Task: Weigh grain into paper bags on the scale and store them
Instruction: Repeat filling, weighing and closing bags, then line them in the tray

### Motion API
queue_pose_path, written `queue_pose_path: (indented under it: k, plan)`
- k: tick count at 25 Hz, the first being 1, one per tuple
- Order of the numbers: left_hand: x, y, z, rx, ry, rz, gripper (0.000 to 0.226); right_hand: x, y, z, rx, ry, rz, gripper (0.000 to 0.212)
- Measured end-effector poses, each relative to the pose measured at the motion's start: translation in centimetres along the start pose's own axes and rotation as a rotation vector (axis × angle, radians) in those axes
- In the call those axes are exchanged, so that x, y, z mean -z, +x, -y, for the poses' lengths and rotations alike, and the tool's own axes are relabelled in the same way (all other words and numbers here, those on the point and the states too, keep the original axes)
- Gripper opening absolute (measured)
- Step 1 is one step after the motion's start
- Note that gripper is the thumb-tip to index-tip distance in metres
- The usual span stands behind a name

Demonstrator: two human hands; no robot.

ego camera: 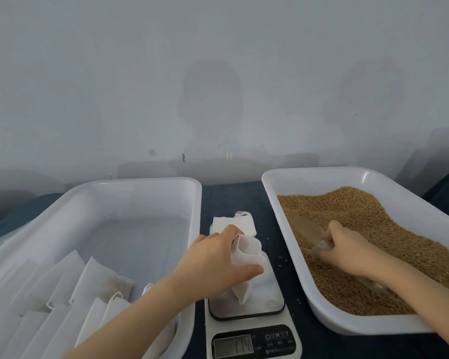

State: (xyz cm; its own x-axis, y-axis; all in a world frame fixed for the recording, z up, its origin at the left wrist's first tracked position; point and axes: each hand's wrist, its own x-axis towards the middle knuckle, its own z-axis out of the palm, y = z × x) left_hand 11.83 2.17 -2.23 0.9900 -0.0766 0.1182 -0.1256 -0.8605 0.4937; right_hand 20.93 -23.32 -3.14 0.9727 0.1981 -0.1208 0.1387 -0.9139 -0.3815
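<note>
My left hand [218, 257] grips a white paper bag [246, 255] by its open mouth, holding it upright on the platform of the white kitchen scale [267, 286]. The scale's display [233, 346] shows digits. My right hand [347, 247] grips the handle of a clear plastic scoop [305, 230], whose bowl is dug into the brown grain [389, 229] in the white tray [319, 304] on the right. A small stack of flat empty bags [233, 224] lies behind the scale.
A second white tray [140, 185] on the left holds several filled white bags [99, 278] lying in rows at its near end. Both trays and the scale stand on a dark blue surface [231, 195] against a pale wall. A few loose grains lie between scale and grain tray.
</note>
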Motion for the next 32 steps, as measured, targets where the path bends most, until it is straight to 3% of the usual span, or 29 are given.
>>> queue_pose_path:
  k: [8,14,24,32]
  plan:
    - [0.0,0.0,0.1,-0.006,0.001,0.010,0.046,0.5,0.3,-0.5,-0.103,0.066,-0.132,0.036]
    - [-0.1,0.0,0.2,-0.012,0.003,0.004,0.047,0.8,0.2,-0.2,-0.060,0.105,-0.230,0.020]
    - [-0.4,0.2,0.3,-0.007,0.011,-0.022,0.050,0.8,1.2,-1.3,-0.090,-0.074,-0.262,0.011]
    - [-0.2,0.2,0.0,-0.001,0.026,-0.030,0.052,0.9,0.7,-1.5,-0.084,-0.064,-0.325,0.023]
